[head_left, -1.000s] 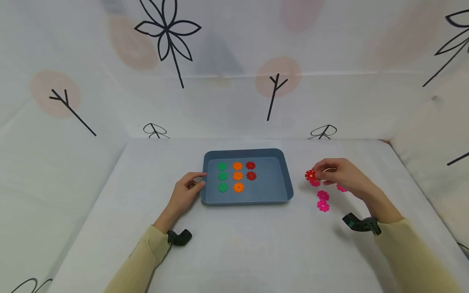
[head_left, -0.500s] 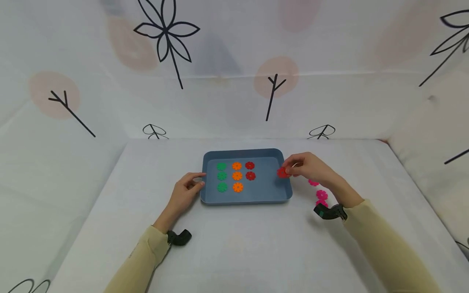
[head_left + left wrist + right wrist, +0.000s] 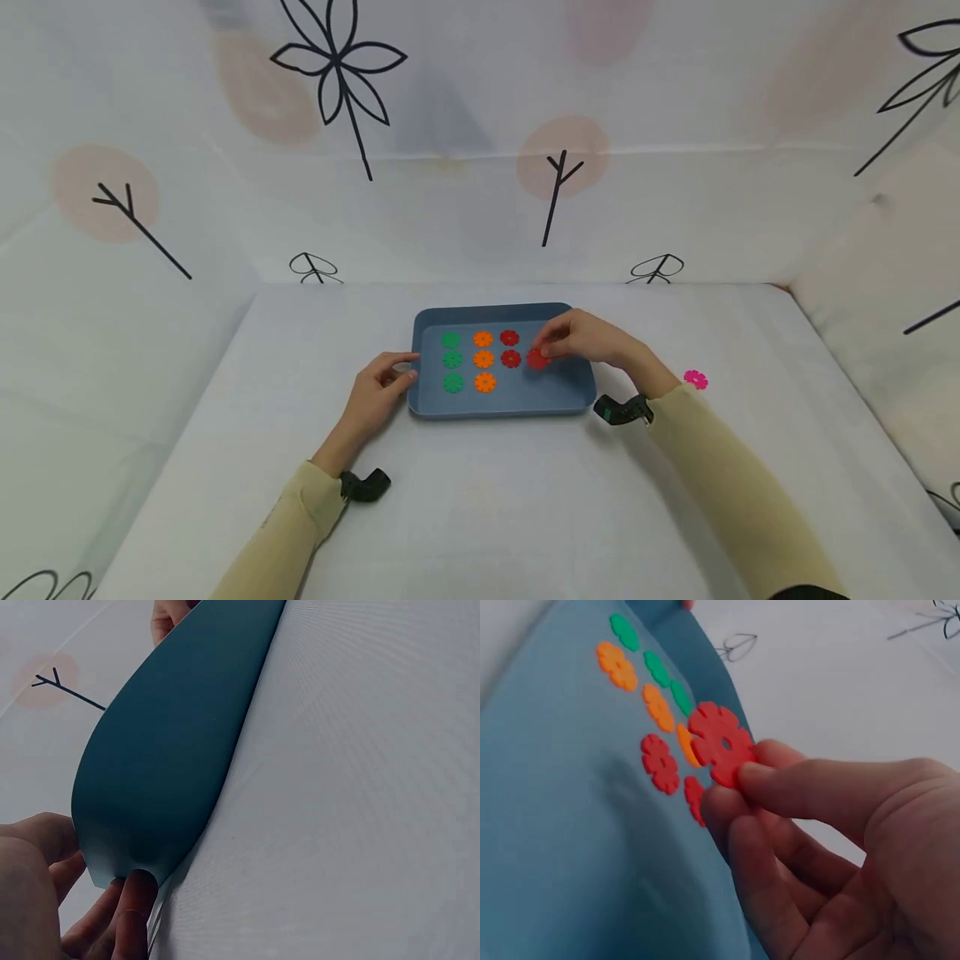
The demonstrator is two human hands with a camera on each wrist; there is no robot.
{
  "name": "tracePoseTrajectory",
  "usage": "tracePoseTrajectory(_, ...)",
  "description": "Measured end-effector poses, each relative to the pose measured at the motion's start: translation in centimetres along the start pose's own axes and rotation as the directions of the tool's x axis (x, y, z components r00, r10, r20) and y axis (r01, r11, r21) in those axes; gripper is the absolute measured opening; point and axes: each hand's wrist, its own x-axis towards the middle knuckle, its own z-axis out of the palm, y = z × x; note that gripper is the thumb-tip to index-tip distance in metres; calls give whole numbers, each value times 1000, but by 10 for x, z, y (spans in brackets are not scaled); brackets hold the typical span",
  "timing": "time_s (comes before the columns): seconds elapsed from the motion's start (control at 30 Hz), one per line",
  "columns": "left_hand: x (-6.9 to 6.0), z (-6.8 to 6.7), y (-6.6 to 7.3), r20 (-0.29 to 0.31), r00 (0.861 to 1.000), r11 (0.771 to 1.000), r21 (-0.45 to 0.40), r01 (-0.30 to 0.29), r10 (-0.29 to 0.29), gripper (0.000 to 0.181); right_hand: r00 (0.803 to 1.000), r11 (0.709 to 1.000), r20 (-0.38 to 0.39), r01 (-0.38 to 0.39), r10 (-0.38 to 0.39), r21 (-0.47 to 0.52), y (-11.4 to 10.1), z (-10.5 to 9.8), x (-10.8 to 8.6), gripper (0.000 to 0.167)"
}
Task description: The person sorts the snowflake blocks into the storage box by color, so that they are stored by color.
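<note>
My right hand point(image 3: 585, 337) pinches a red notched plastic disc point(image 3: 721, 742) between thumb and fingers, held just above the tray's right half. The blue-grey tray point(image 3: 510, 404) lies flat on the table. Inside, green discs point(image 3: 452, 359) form the left column. Orange discs point(image 3: 483, 359) line up beside them, followed by two red discs point(image 3: 510, 358). At the tray's left rim, my left hand point(image 3: 375, 396) holds the edge; in the left wrist view its fingertips point(image 3: 139, 889) touch the outer wall point(image 3: 165, 735).
A pink disc point(image 3: 696, 380) lies on the white table point(image 3: 480, 500) to the right of the tray, partly beyond the right forearm. A patterned white cloth wall point(image 3: 450, 217) rises behind the table. Each wrist wears a black camera mount point(image 3: 366, 485).
My right hand has carried the red disc leftward from beside the pink discs, across the tray's right rim, to beside the red column. The left hand stays at the tray's edge.
</note>
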Motion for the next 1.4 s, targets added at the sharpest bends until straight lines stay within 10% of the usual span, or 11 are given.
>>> tracePoseTrajectory(0.7, -1, -1, 0, -6, 1000, 1000, 8, -9, 9, 31, 998, 988, 54, 9, -18, 152, 14, 13, 25, 15)
tracePoseTrajectory(1.4, -1, 0, 0, -3, 1000, 1000, 9, -19, 19, 31, 992, 995, 105, -73, 66, 65, 6, 20, 24, 13)
